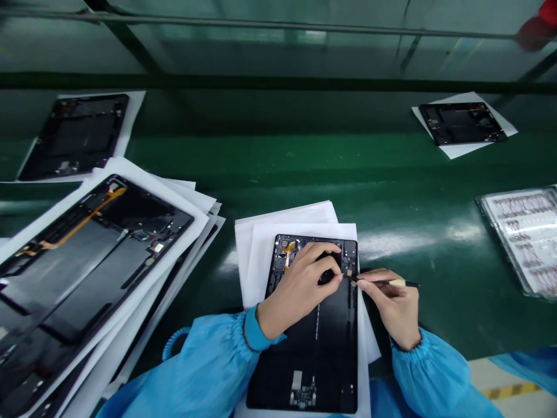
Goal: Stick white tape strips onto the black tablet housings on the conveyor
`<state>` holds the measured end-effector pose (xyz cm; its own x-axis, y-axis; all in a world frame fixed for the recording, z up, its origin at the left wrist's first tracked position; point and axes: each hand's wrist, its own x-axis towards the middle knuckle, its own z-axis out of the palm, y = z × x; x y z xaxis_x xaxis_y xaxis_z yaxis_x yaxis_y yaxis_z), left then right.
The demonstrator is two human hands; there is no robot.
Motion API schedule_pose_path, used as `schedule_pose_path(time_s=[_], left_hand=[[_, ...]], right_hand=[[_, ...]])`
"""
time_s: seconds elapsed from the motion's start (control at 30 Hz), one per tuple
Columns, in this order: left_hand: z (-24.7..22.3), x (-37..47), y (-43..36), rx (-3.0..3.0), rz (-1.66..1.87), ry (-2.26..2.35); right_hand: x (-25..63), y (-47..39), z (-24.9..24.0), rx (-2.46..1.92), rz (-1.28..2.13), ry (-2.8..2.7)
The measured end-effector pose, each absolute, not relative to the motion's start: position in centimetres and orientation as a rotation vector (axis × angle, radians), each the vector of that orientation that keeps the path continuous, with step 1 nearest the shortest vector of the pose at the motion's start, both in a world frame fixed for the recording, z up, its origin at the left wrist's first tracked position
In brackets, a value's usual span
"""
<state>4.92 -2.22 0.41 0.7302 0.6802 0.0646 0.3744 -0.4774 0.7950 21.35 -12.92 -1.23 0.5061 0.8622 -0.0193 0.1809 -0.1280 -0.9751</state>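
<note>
A black tablet housing (304, 331) with its inside showing lies on white sheets (261, 267) in front of me. My left hand (307, 281) rests over its upper part, with thumb and index finger pinched together near the upper right edge. What they hold, if anything, is too small to make out. In my right hand (395, 302) is a thin pen-like tool (397, 283), dark with a pale section, gripped between thumb and fingers. It points left, its tip close to the left fingertips at the housing's right edge. A blue wristband (255, 330) circles my left wrist.
A stack of tablet housings (100, 255) interleaved with white sheets stands at the left. Behind it lies another housing (82, 136), and one more (463, 123) sits at the back right. At the right edge is a clear tray (513, 249) of small parts on the green table (296, 168).
</note>
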Motion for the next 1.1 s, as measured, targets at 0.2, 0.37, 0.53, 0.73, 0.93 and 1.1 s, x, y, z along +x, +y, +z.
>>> schedule_pose_path(time_s=[0.2, 0.37, 0.53, 0.73, 0.93, 1.1], left_hand=[[0.4, 5.0, -2.2, 2.113, 0.468, 0.793], [0.5, 5.0, -2.2, 2.114, 0.449, 0.800], [0.4, 4.8, -2.2, 2.109, 0.447, 0.796], [0.6, 5.1, -2.2, 2.140, 0.464, 0.785], [2.6, 0.0, -3.8, 2.132, 0.684, 1.090], [0.0, -4.9, -9.4, 1.596, 0.876, 1.615]], right_hand=[[21.7, -13.1, -1.3, -1.657, 0.769, -0.946], [21.9, -13.3, -1.2, -1.609, 0.781, -0.960], [21.9, -13.8, -1.2, -1.613, 0.761, -0.892], [22.0, -14.8, -2.0, -1.510, 0.757, -0.744], [20.2, -15.6, -2.4, -1.360, 0.898, -0.565], [18.1, -12.9, -1.0, -1.313, 1.093, -0.525]])
